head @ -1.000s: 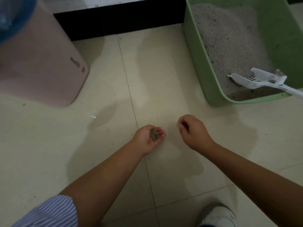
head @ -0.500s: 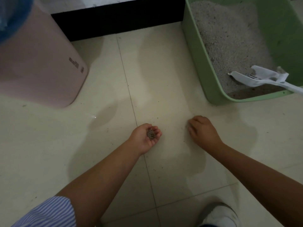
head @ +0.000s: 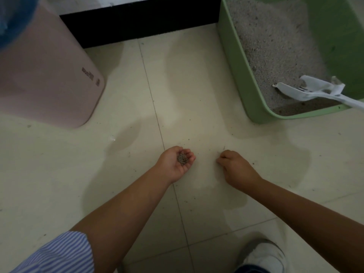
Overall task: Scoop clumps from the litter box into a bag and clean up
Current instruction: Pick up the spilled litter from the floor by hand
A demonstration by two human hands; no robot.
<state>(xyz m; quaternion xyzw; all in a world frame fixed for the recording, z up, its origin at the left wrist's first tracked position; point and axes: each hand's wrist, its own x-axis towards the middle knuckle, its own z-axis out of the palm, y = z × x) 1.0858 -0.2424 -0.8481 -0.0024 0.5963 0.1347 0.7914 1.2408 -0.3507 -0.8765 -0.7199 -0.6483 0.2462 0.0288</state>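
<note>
Both hands low over the cream tiled floor (head: 59, 174), picking up spilled litter.

White sneaker (head: 262, 257) at the near edge. Left hand (head: 173, 164) palm-up, cupped round a small pile of grey litter granules (head: 182, 159). Right hand (head: 234, 166) knuckles-up, fingertips bunched at the floor; can't tell what it pinches. Far right: green plastic litter box (head: 242, 79), white slotted scoop (head: 307, 91) resting in its near corner. Far left: pink bin (head: 43, 75).
</note>
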